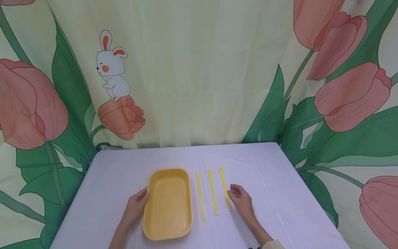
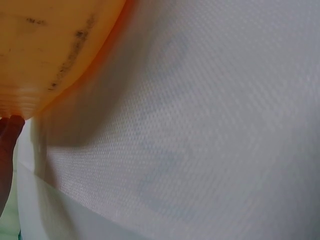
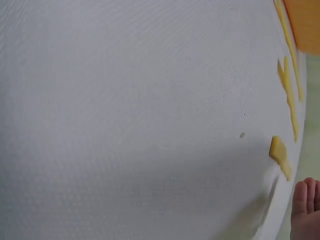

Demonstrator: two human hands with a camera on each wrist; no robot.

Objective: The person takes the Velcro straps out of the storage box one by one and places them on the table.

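Note:
My left hand [image 1: 135, 204] grips the left rim of a yellow rectangular tray [image 1: 168, 207], thumb at the edge. In the left wrist view, the fingers [image 2: 15, 125] touch the tray's side [image 2: 45, 45], and dark marks show on its outside. To the right of the tray lie three thin yellow strips, each with a small wider head at the far end: a left strip [image 1: 200, 197], a middle strip [image 1: 213, 193] and a right strip [image 1: 223, 185]. Beside the right strip my right hand [image 1: 242, 200] hovers with loosely bent fingers, nothing visible in it; its fingertips overlap that strip in the head view.
A white cloth [image 1: 267, 193] covers the table. Behind the table's far edge hangs a pale curtain [image 1: 202, 76] printed with tulips and a white rabbit.

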